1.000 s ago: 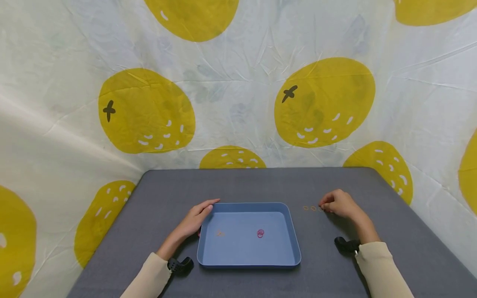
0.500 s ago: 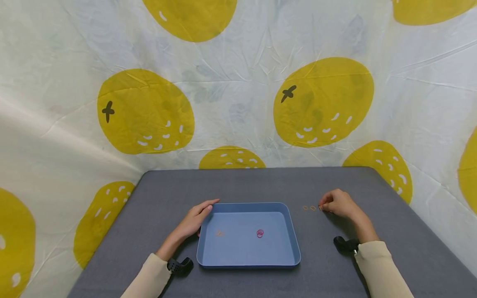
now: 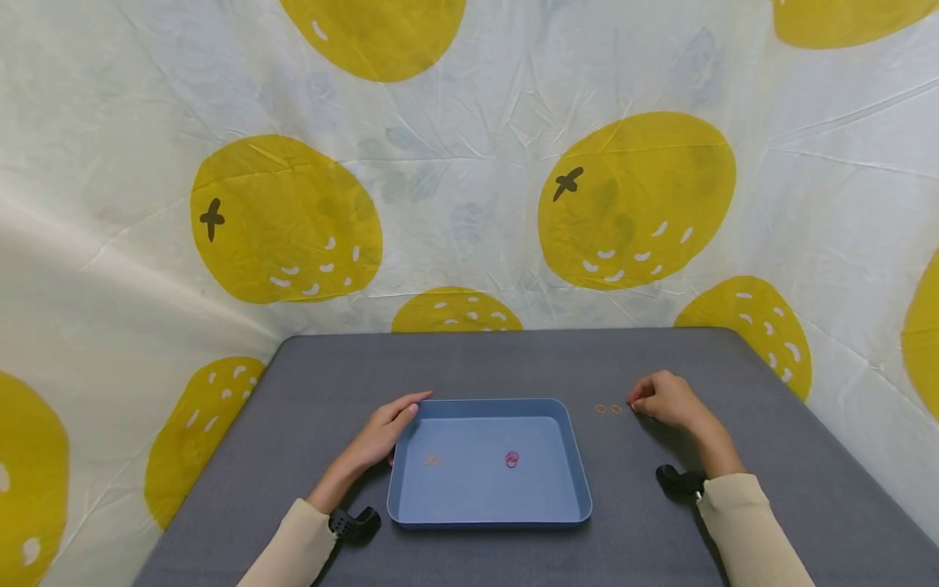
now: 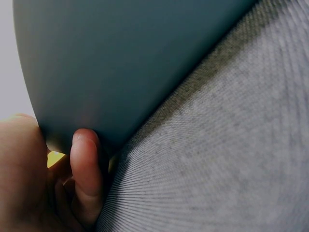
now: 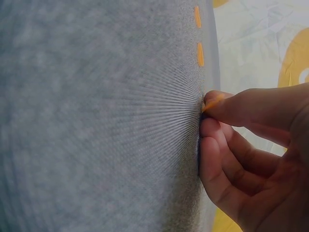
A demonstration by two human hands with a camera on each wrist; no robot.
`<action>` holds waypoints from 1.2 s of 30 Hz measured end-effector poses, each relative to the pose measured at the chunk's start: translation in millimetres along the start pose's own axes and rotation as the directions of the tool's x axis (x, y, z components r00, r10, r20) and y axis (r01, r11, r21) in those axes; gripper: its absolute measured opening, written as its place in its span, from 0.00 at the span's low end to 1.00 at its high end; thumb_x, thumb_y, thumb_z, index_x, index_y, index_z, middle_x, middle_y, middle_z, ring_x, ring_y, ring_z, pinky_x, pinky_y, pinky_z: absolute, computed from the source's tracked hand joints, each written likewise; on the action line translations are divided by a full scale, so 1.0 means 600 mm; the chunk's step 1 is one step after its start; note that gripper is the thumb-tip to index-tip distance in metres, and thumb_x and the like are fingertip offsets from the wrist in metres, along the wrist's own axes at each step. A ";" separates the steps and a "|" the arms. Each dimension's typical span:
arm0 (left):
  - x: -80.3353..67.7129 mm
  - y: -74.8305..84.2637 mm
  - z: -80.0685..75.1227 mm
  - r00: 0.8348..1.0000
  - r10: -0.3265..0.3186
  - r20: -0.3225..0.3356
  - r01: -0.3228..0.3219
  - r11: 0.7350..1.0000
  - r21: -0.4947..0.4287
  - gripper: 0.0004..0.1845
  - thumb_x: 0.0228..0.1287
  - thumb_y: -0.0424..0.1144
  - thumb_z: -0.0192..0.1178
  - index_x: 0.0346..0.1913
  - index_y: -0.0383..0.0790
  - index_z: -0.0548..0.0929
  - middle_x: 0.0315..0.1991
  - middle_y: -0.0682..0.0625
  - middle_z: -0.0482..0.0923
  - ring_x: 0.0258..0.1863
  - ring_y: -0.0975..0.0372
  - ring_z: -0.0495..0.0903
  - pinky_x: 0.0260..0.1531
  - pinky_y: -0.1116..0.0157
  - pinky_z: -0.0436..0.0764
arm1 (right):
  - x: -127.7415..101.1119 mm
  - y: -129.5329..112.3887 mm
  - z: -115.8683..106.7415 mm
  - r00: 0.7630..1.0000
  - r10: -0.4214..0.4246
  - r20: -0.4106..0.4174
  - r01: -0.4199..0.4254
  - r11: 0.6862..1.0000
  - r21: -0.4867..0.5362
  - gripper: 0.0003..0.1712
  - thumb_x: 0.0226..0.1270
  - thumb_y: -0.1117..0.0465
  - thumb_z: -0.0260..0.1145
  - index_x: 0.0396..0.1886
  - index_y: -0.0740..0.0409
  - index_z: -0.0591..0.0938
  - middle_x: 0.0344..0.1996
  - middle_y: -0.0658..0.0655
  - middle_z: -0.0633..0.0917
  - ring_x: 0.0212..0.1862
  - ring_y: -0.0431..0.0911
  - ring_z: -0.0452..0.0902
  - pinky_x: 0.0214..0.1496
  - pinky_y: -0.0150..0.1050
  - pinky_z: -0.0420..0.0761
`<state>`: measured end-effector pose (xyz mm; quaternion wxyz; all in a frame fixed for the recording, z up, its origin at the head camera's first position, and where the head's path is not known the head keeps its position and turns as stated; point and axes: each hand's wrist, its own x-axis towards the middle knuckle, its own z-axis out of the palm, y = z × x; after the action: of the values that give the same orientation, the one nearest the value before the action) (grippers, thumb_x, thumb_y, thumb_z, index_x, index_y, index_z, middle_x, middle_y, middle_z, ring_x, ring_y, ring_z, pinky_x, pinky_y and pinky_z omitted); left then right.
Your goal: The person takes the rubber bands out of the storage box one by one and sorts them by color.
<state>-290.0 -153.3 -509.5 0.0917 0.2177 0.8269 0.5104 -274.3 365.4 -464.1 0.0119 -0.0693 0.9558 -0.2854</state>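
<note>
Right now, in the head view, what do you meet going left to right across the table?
Left hand on the tray's left rim → blue tray, holding orange bands then pink bands → two orange bands on the table → right hand, pinching another orange band.

Right hand [image 3: 663, 399] covers third band.
</note>
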 end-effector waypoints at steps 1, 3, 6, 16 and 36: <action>0.000 0.001 0.000 1.000 0.003 -0.002 -0.003 1.000 -0.001 0.24 0.85 0.50 0.44 0.76 0.51 0.72 0.70 0.40 0.75 0.07 0.60 0.68 0.09 0.59 0.76 | 0.000 -0.001 0.000 1.000 0.006 0.002 -0.006 1.000 -0.001 0.05 0.62 0.68 0.69 0.34 0.63 0.91 0.25 0.52 0.88 0.26 0.41 0.76 0.27 0.36 0.76; 0.000 0.002 0.000 1.000 0.010 -0.007 -0.010 1.000 -0.005 0.24 0.85 0.49 0.45 0.76 0.50 0.72 0.70 0.40 0.75 0.07 0.60 0.68 0.08 0.59 0.75 | 0.001 -0.002 0.000 1.000 0.012 0.007 -0.012 1.000 -0.002 0.06 0.62 0.68 0.68 0.34 0.63 0.91 0.25 0.52 0.88 0.26 0.41 0.76 0.27 0.36 0.76; -0.001 0.004 0.000 1.000 0.015 -0.014 -0.015 1.000 -0.012 0.23 0.85 0.47 0.45 0.76 0.48 0.72 0.70 0.39 0.74 0.07 0.59 0.68 0.08 0.59 0.74 | 0.001 -0.006 -0.001 1.000 0.016 0.009 -0.017 1.000 0.000 0.07 0.63 0.68 0.68 0.35 0.63 0.91 0.26 0.52 0.88 0.26 0.41 0.76 0.27 0.36 0.76; 0.001 0.005 0.002 0.999 0.009 -0.038 -0.008 1.000 0.024 0.23 0.86 0.42 0.43 0.76 0.41 0.71 0.70 0.36 0.73 0.08 0.61 0.68 0.08 0.59 0.73 | 0.004 -0.003 -0.007 0.999 0.011 0.050 -0.010 1.000 -0.008 0.08 0.60 0.61 0.76 0.36 0.61 0.91 0.29 0.54 0.90 0.28 0.40 0.77 0.29 0.36 0.77; -0.001 0.003 0.002 1.000 0.011 -0.023 -0.011 1.000 -0.010 0.24 0.85 0.47 0.45 0.76 0.47 0.72 0.70 0.39 0.75 0.06 0.59 0.67 0.08 0.59 0.73 | 0.000 -0.049 -0.027 0.997 -0.080 0.000 0.080 0.995 0.067 0.09 0.69 0.65 0.68 0.42 0.66 0.89 0.31 0.57 0.89 0.29 0.40 0.78 0.29 0.35 0.78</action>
<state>-288.5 -151.7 -508.4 0.0807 0.2160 0.8240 0.5175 -271.8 349.8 -434.2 0.0043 -0.1075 0.9423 -0.3172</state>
